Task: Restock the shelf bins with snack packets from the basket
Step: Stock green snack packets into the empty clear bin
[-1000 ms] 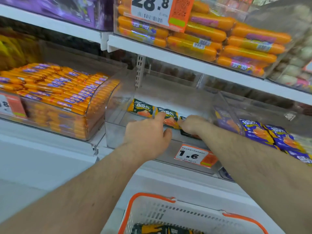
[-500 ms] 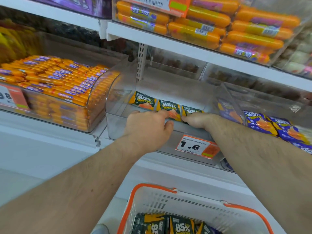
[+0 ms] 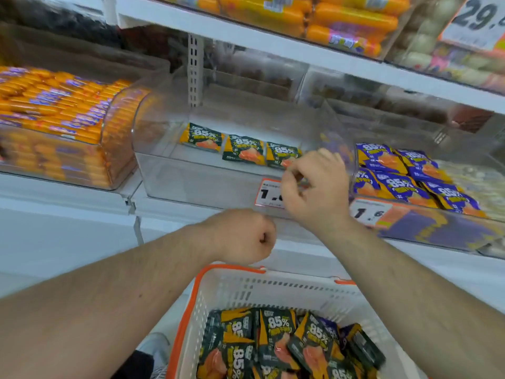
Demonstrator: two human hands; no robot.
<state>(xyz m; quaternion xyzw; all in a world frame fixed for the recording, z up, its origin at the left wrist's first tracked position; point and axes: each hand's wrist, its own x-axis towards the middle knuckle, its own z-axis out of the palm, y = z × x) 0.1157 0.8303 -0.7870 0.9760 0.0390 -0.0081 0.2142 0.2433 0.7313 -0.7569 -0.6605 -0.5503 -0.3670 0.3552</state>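
Left hand fingers curled to fist, hold nothing. Right hand fingers loosely bent, empty. Just beyond: clear bin with three packets. Below fingers: basket, packets piled. Likely light, soft, slippery foil; pinch flat edge.

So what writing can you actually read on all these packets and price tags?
"85%": dark green and orange snack packets in the clear middle bin, and those in the white basket with orange rim.
"85%": purple and orange snack packets in the right bin.
"1.6": orange price tag under the purple packets.
"1.": middle bin's price tag, the rest hidden behind the right hand.
"29.": large tag, top right, cut off.
Smaller print is blurred.
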